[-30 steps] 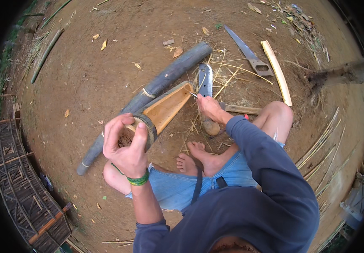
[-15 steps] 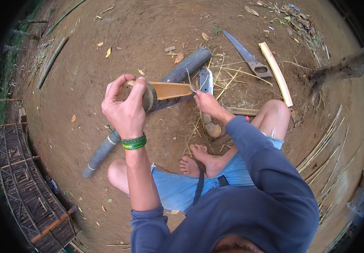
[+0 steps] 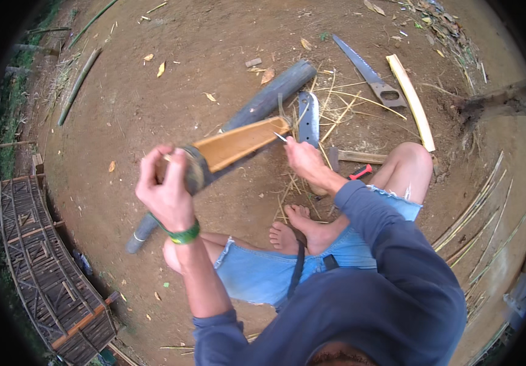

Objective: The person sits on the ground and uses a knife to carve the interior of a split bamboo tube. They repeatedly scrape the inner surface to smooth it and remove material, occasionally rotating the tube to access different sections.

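My left hand (image 3: 168,186) grips the near-left end of a bamboo section (image 3: 238,146), which is held tilted above the ground. One side of it is cut open, showing a tan hollow inside, and a tied band circles its left end. In my right hand (image 3: 309,163) is a small knife, its handle hidden by the fingers. The knife's thin blade (image 3: 280,136) points toward the lower edge of the opening near the far end; whether it touches cannot be told. A wide machete blade (image 3: 308,119) lies just beyond my right hand.
A dark bamboo tube (image 3: 269,94) lies behind the held piece, another (image 3: 144,232) at lower left. Far right are a handsaw (image 3: 360,64) and a pale bamboo strip (image 3: 410,100). A red-handled tool (image 3: 360,172) is beside my right knee. A slatted bamboo platform (image 3: 49,262) stands left.
My left hand has moved down and left with the bamboo section, tilting it. My right hand has come slightly down and right, and the knife blade now shows away from the far tip.
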Demonstrator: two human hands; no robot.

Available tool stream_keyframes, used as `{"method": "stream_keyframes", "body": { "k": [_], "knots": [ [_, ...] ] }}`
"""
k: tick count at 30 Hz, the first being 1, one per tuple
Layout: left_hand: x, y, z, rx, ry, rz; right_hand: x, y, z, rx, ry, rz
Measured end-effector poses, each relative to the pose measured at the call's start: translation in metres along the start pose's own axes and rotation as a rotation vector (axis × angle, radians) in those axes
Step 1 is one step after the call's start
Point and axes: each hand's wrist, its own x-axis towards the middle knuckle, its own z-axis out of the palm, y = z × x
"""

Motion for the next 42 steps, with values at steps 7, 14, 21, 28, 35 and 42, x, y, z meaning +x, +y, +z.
{"method": "stream_keyframes", "body": {
  "k": [7, 14, 21, 28, 35, 42],
  "knots": [
    [-0.011, 0.003, 0.005, -0.017, -0.017, 0.063, 0.030, 0.069, 0.035, -0.120, -0.035, 0.043],
    [-0.013, 0.026, 0.021, -0.029, -0.134, 0.196, 0.040, 0.090, 0.031, -0.187, -0.034, -0.056],
    [-0.031, 0.037, 0.025, 0.041, -0.219, 0.306, -0.005, 0.008, -0.048, -0.102, -0.111, -0.294],
    [-0.047, 0.035, 0.023, 0.045, -0.158, 0.318, -0.014, 0.032, -0.033, -0.150, -0.168, -0.234],
    [-0.050, 0.031, 0.018, 0.035, -0.165, 0.334, 0.035, 0.099, 0.021, -0.281, -0.176, -0.102],
    [-0.043, 0.041, 0.024, 0.047, -0.206, 0.337, 0.050, 0.081, -0.002, -0.381, -0.220, -0.176]
  ]
}}
